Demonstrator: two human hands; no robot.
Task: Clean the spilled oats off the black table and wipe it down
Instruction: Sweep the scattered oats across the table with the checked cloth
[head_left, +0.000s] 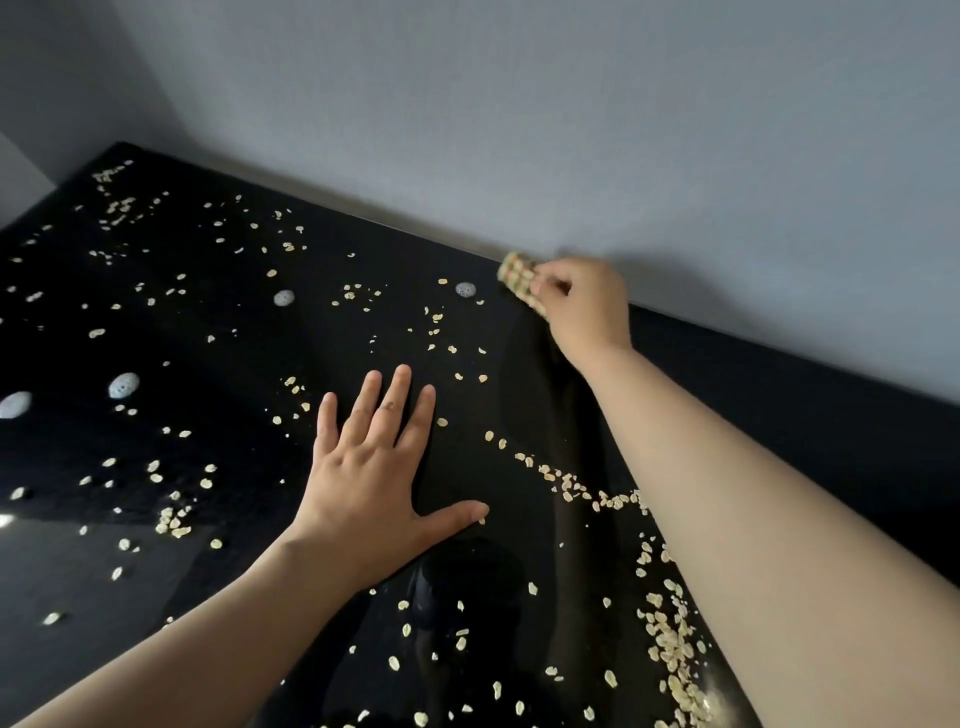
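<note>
Pale oat flakes (670, 644) lie scattered over the glossy black table (218, 364), thickest in a band at the lower right and in small clusters at the left. My left hand (369, 467) rests flat on the table with fingers spread and straight. My right hand (582, 306) reaches to the table's far edge by the wall and grips a small patterned cloth (519, 278), pressing it to the surface. A streak of bare table runs from that hand back along my right forearm.
A grey wall (571, 130) runs along the table's far edge. Round pale spots (123, 385) on the black surface look like reflected ceiling lights. The table's left end (67, 182) meets a corner of the room.
</note>
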